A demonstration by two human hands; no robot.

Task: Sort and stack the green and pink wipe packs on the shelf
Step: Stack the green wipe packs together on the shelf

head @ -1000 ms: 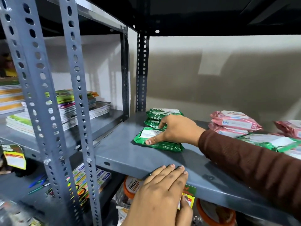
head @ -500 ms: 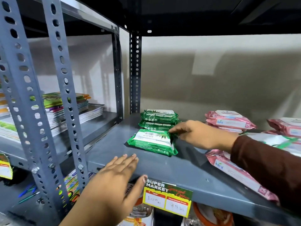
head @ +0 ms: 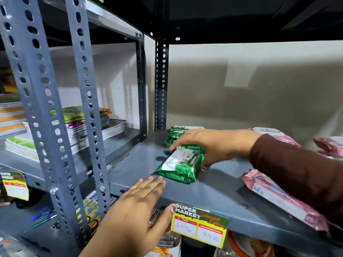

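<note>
A green wipe pack lies on the grey shelf near its front edge. My right hand is clasped over its far end, fingers on the left side and thumb on the right. Behind it a short stack of green packs stands in the back left corner, partly hidden by that hand. My left hand hovers flat and open at the shelf's front lip, holding nothing. A pink pack lies near the front right under my sleeve. More pink packs sit at the back right.
Perforated steel uprights stand to the left, with stacked books on the neighbouring shelf. A price tag hangs from the front lip. Jars and packets fill the shelf below. A wall closes the back.
My right hand has moved from the pack's right edge to grip over its far end, and the pack has turned lengthwise. My left hand has risen closer to the shelf lip.
</note>
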